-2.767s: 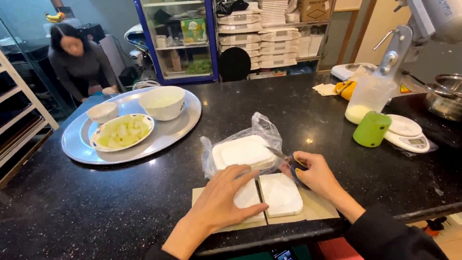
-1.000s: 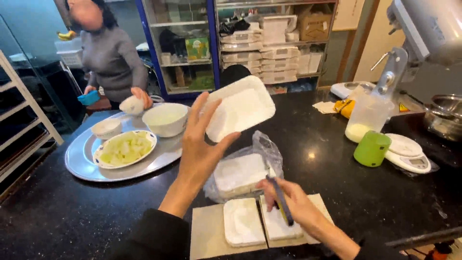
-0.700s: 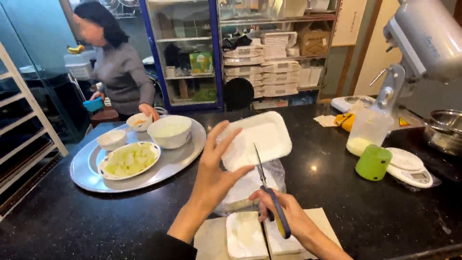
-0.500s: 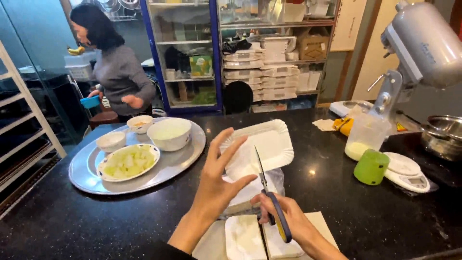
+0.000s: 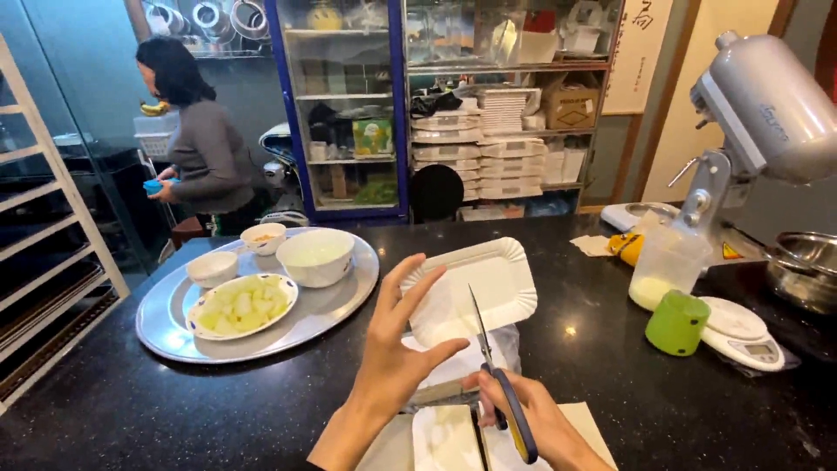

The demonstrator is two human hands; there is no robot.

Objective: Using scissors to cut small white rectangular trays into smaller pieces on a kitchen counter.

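Observation:
My left hand (image 5: 394,359) holds up a white rectangular paper tray (image 5: 471,288) by its lower left corner, tilted above the black counter. In my right hand (image 5: 532,422) I grip blue-handled scissors (image 5: 493,377), blades pointing up at the tray's lower edge. Below my hands lie a clear plastic bag with more white trays (image 5: 453,366) and two white trays (image 5: 445,439) on a tan board.
A round metal platter (image 5: 157,327) at left bears a plate of cut fruit (image 5: 242,304) and three white bowls. At right stand a green cup (image 5: 677,322), a plastic jug (image 5: 664,268), a white kitchen scale (image 5: 741,330) and a stand mixer (image 5: 767,113). Another person (image 5: 205,148) stands by the shelves at back left.
My left hand lifted a white tray off the bag and holds it up. My right hand raised the scissors to the tray. The other person stood up and moved back.

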